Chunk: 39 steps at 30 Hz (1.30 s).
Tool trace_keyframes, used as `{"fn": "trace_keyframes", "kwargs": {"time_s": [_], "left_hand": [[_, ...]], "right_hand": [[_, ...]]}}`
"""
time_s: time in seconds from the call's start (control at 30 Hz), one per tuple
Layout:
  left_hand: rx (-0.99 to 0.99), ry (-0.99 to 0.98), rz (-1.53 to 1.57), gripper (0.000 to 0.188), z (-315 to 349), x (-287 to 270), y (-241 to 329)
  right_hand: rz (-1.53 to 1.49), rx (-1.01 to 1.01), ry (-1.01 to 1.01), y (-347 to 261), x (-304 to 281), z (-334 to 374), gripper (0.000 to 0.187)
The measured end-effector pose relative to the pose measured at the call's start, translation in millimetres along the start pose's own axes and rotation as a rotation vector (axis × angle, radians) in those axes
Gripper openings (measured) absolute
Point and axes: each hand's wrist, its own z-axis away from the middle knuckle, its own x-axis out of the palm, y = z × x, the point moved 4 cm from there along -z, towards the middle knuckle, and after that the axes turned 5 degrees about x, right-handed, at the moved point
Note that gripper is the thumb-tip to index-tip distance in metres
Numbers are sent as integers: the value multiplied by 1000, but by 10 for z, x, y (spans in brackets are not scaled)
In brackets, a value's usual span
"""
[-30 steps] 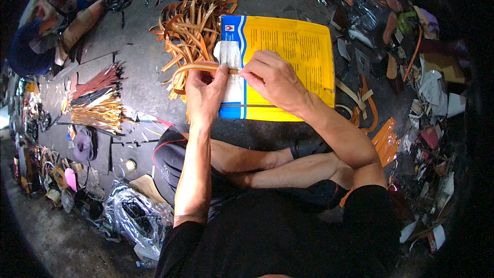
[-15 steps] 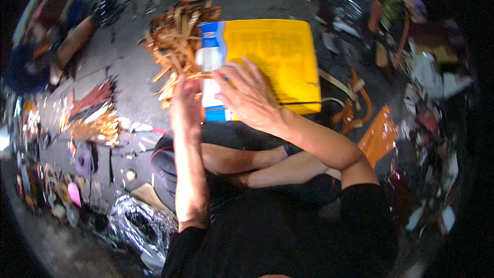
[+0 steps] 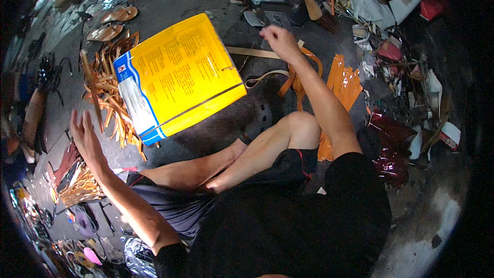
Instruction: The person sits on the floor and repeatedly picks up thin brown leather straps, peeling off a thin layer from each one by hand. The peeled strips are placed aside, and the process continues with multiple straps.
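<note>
Straps (image 3: 116, 105) in a loose heap on the floor (image 3: 172, 5), beside a yellow sheet (image 3: 180, 67), probably for easy reach. Sheet flat before crossed legs (image 3: 262, 144), seemingly as a working pad. Left hand (image 3: 86, 135) near the heap, fingers spread, apparently empty; well apart from right hand (image 3: 278, 42), fingers curled near a beige strap (image 3: 252, 51), grip impossible to tell.

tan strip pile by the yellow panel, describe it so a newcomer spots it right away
Find the big yellow panel in front of the person's crossed legs. Along its blue left end, below the brown sandals, lies the tan strip pile. Its strips are loosely tangled, unlike the fanned red and gold bundle farther to the lower left.
</note>
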Motion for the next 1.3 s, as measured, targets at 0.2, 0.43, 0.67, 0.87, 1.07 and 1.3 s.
{"fn": "trace_keyframes", "kwargs": {"time_s": [0.2, 0.43, 0.67, 0.87, 1.07, 1.3], "left_hand": [[-135, -25, 179, 43, 696, 236, -264], [-40, -91, 151, 29, 831, 644, 334], [517, -32, -203, 36, 982, 1088, 1532], [-88, -997, 291, 25, 1090, 1210, 1526], [-175, -897, 48, 26, 653, 434, 1175], [-158, -770, -126, 23, 401, 330, 564]], "right_hand": [[614, -197, 54, 1215, 407, 138, 14], [-297, -50, -103, 845, -2, 41, 15], [-142, -170, -535, -1665, -643, 842, 19], [-88, -603, -784, -2392, -354, 1015, 19], [30, -194, -906, -1815, -314, 733, 22], [-31, -120, -582, -1088, -541, 364, 22]]}}
